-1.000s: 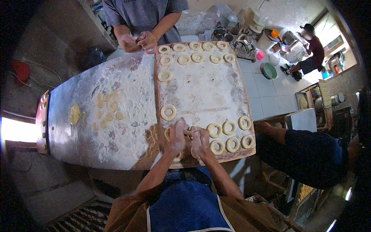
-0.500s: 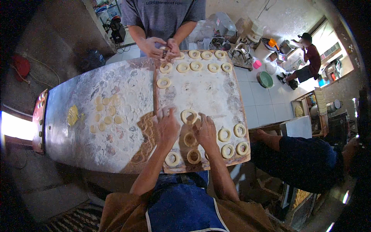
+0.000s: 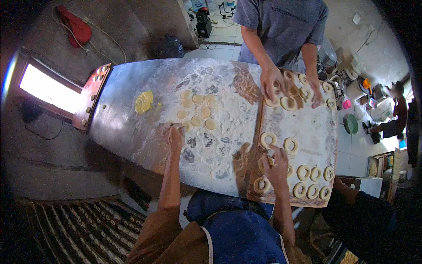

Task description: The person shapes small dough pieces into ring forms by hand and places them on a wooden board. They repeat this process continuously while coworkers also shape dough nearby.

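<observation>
My left hand [image 3: 175, 135] reaches over the floured metal tabletop, at the near edge of a group of small flat dough discs [image 3: 196, 120]. Its fingers are smeared and in shadow, so any grip is hidden. Over the near left part of the wooden board [image 3: 307, 132], my right hand [image 3: 277, 167] hovers with fingers bent and apart. Partly beneath it lies a dough ring [image 3: 262, 163]. Close by are another dough ring [image 3: 268, 140], one beyond the fingertips [image 3: 290, 145] and one near the board's corner [image 3: 261, 185].
A yellow lump [image 3: 143, 102] sits left of the discs. Across the table, a co-worker's hands [image 3: 273, 86] handle rings at the board's far end. A red tray [image 3: 91, 99] stands at the table's left end. Another person's dark sleeve [image 3: 367, 213] is at right.
My view has swung left. My left hand has moved from the board to the dough discs; my right hand has drawn back from the ring it was beside. The co-worker's hands have separated and lowered.
</observation>
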The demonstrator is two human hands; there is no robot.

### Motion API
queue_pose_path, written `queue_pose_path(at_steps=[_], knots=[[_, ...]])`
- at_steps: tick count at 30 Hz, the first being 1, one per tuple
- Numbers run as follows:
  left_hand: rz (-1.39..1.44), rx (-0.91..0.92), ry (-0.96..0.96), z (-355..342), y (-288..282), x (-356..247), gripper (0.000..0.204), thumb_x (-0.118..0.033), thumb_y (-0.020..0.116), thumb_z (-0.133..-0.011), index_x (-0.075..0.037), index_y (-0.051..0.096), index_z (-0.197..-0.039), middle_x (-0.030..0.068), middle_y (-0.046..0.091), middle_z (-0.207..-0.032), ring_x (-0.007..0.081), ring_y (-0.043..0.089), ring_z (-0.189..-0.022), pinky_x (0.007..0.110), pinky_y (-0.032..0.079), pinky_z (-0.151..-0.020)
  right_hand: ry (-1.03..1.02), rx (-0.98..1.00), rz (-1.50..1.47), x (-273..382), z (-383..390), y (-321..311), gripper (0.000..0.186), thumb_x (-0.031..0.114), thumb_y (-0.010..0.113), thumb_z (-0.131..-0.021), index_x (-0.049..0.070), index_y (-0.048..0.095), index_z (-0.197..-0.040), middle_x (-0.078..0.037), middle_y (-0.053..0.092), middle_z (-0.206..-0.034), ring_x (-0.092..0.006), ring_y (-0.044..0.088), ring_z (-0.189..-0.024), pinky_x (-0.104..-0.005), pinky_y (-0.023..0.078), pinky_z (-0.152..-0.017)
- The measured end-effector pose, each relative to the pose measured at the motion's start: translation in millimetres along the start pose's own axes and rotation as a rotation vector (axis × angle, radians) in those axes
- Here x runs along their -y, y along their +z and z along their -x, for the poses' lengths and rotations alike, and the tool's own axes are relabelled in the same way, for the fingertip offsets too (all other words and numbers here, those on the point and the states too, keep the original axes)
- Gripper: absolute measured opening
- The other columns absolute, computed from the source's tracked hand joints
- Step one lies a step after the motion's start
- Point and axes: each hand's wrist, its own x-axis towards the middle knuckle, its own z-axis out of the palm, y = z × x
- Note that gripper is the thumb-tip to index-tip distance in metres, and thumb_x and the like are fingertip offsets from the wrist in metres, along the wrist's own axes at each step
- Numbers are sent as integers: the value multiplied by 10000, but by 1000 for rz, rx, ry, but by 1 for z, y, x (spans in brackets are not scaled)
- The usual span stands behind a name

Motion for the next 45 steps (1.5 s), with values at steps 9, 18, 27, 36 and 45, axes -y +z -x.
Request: queue_pose_path(at_steps=[9,18,27,36,45], knots=[[1002,386,7,13,-89,-59,237,-114,712,-830,-14,692,-1044,87,698,-986,144,648,-895,297,512,-811,134,274,-508,110,-35,109,393,138,710,-857,21,593,-1214,-169,679,-1029,-277,679,-860,-373,546,-723],[1144,449,150,21,-93,-48,169,-101,635,-916,-17,665,-1059,103,683,-944,174,639,-832,305,508,-718,280,136,-784,131,-34,160,349,79,746,-823,-22,614,-1129,-159,712,-936,-220,701,-855,-337,558,-783],[1917,892,-398,24,-76,-52,402,27,555,-928,-62,490,-1315,104,630,-1089,176,623,-1000,295,502,-835,354,183,-929,154,-34,148,555,-6,642,-860,38,397,-1357,-122,663,-910,-173,646,-778,-327,533,-691],[2087,883,-178,30,-71,-69,373,-39,469,-810,-57,474,-1182,58,569,-954,130,551,-799,260,439,-661,539,85,-764,87,-7,179,410,411,419,-980,42,599,-983,-79,614,-854,-153,590,-688,-294,497,-628],[1763,701,-539,64,-53,-135,192,-265,459,-998,-76,444,-1028,21,516,-756,134,543,-672,283,433,-538,642,84,-694,93,-6,147,641,433,367,-1001,-51,639,-678,-184,635,-629,-252,587,-526,-406,466,-555]])
